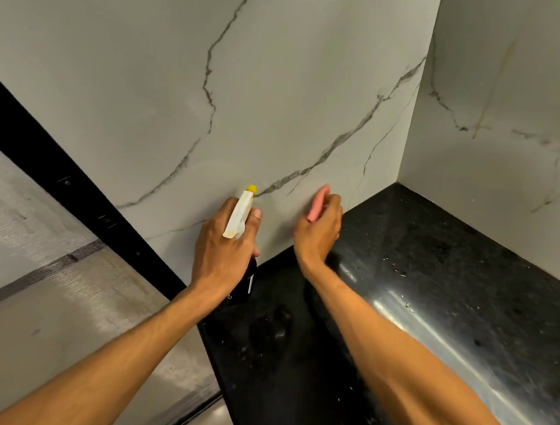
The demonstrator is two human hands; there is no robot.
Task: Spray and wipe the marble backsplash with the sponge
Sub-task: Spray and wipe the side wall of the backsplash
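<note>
Marble backsplash (282, 78), grey-veined, rises behind black counter (434, 274).

Head view:
- left hand (226, 245) wraps spray bottle (238, 219)
- yellow nozzle (251, 188) aims up-forward, close to backsplash
- right hand (319, 232) pinches pink sponge (318, 203) low near backsplash, contact unclear
- sponge long axis near upright, leaning right

Likely spray step. Next: squeeze trigger, flatten sponge, sweep.

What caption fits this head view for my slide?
Left hand aims spray bottle at marble backsplash; right hand holds pink sponge close by.
</note>
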